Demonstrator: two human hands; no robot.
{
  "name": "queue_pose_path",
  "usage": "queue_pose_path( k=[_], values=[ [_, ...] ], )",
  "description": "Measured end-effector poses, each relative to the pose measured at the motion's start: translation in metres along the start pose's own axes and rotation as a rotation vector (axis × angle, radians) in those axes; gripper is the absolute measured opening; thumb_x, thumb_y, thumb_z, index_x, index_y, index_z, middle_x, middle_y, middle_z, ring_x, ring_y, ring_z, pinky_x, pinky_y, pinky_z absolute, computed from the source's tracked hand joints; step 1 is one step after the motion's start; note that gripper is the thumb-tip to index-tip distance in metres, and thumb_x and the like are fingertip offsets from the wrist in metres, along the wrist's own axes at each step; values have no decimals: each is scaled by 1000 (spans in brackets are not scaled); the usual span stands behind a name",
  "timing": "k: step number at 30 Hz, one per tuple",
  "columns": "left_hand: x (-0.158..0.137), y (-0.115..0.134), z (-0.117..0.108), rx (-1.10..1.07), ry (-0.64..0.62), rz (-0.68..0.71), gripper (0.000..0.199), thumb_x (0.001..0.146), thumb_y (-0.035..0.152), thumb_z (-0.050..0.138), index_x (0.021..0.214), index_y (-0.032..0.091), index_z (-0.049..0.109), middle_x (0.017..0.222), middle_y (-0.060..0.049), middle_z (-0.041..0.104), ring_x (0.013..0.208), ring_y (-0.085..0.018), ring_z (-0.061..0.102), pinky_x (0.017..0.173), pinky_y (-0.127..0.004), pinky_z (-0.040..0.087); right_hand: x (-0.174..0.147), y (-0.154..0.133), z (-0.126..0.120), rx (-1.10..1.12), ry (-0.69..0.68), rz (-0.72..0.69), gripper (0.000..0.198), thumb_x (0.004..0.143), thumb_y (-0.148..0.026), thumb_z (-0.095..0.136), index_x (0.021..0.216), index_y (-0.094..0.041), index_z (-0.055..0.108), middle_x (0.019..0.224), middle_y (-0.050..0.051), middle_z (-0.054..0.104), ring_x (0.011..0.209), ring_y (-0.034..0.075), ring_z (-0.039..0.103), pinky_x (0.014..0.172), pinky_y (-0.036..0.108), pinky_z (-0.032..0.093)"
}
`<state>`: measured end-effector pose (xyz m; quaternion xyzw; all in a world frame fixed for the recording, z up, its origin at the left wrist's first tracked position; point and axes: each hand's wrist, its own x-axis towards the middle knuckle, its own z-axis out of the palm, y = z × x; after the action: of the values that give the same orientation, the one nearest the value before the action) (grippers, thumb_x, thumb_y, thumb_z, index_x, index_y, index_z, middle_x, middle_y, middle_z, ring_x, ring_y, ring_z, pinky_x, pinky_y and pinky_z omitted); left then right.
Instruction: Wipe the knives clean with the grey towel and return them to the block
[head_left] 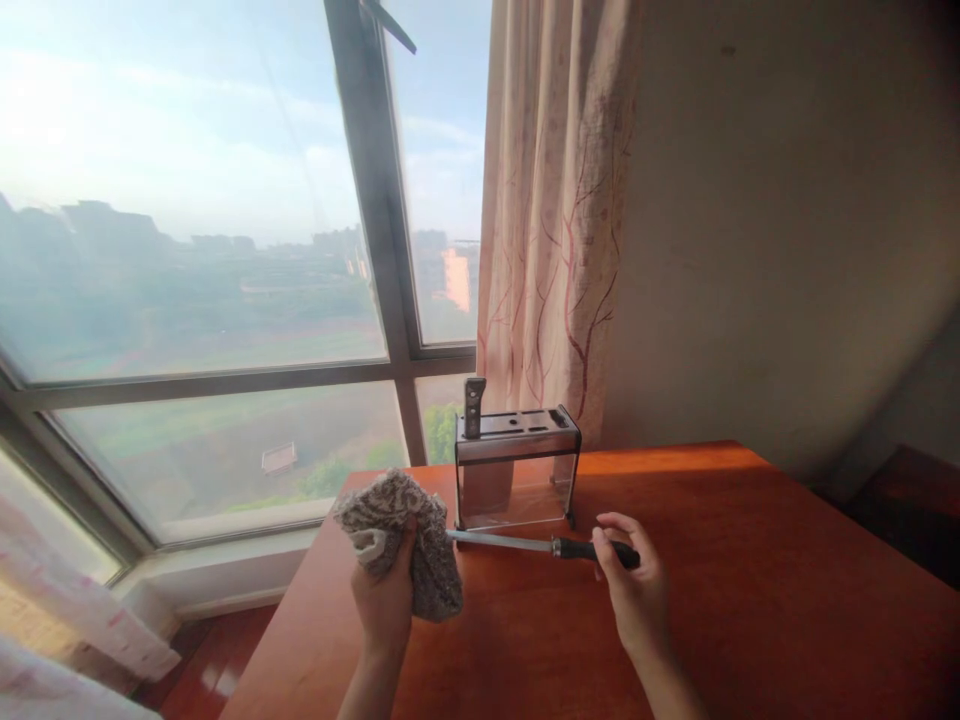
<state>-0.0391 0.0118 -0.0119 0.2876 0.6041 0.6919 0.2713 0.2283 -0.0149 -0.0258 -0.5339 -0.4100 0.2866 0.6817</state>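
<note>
Right hand point(636, 580) is gripping a honing steel point(510, 542) by its black handle point(579, 549), left hand point(385, 605) has a grey patterned cloth point(437, 570) bunched at the other end — all above the table point(525, 660), just this side of a clear-sided knife block point(517, 448), pinkish curtain point(555, 220) behind.

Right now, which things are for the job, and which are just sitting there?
In use:
fuzzy grey patterned cloth, in the left hand
slim silver metal rod with black handle, in the right hand

Seemingly just there:
clear-sided, silver-and-black slotted holder, untouched
pinkish branch-patterned fabric curtain
</note>
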Motion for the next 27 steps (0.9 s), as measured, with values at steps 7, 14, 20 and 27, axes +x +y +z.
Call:
queue_pose_path(
  k=[7,14,20,27],
  values=[
    [1,-2,4,-387,-69,-258,27,66,30,79,88,16,71,83,-2,74,74,-19,68,72,-29,56,2,2,0,2,22,21,29,78,-48,63,86,-21,58,57,-4,53,45,12,46,44,24,38],
    [1,8,3,-690,-339,-596,23,80,24,60,95,12,70,77,-8,76,87,-25,72,85,-35,56,0,3,3,31,13,64,29,77,-47,64,85,-20,58,62,-4,55,46,11,48,42,22,38],
    [-3,9,9,-623,-257,-518,16,76,22,65,89,13,70,77,-7,75,82,-25,72,81,-34,57,4,9,3,71,48,102,33,75,-50,66,86,-20,57,65,-2,57,45,11,47,39,21,37],
    [11,1,-3,82,-68,-53,31,56,32,84,80,15,73,73,-5,74,81,-30,68,60,-30,52,3,10,-1,-43,44,22,32,76,-51,65,82,-20,58,64,-2,55,49,12,47,43,23,38]
  ],
)
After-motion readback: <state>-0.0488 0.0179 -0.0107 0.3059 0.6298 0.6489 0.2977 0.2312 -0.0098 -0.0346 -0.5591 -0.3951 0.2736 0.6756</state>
